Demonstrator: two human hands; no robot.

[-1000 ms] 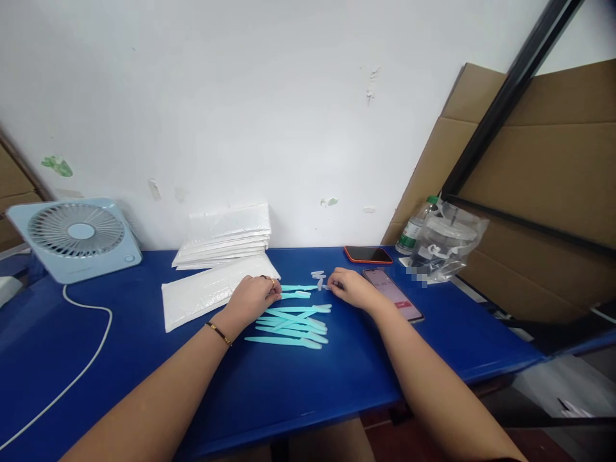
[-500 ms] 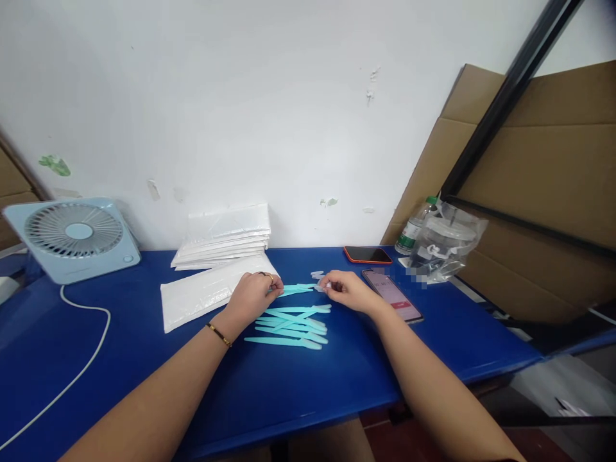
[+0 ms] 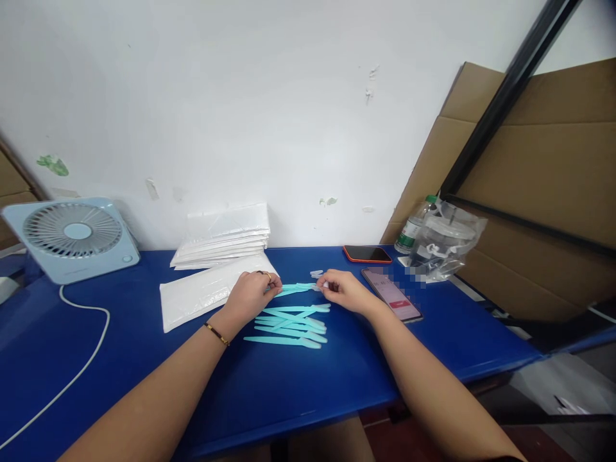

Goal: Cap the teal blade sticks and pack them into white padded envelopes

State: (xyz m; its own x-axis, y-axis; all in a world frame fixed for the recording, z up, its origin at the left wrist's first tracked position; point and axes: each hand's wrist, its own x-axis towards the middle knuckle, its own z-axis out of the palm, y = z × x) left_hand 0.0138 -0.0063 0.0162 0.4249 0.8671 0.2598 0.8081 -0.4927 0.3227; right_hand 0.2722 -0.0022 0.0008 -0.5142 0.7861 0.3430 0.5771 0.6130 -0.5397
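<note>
Left hand (image 3: 253, 295) tight on turquoise razor (image 3: 296, 287), right hand (image 3: 342, 290) on cap (image 3: 316, 288); bottle label (image 3: 408, 236) illegible

Place: small workshop-type workstation | Evidence: blue tabletop (image 3: 298, 391), loose razors (image 3: 283, 342), stacked packets (image 3: 226, 224), cardboard (image 3: 568, 141), scuffed wall (image 3: 289, 115)

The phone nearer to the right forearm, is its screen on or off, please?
On: the phone glows pinkish, with a red patch on its screen.

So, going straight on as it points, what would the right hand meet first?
Past the pale piece it touches, the right hand would probably meet the turquoise tools in the left hand; depth is unclear.
</note>
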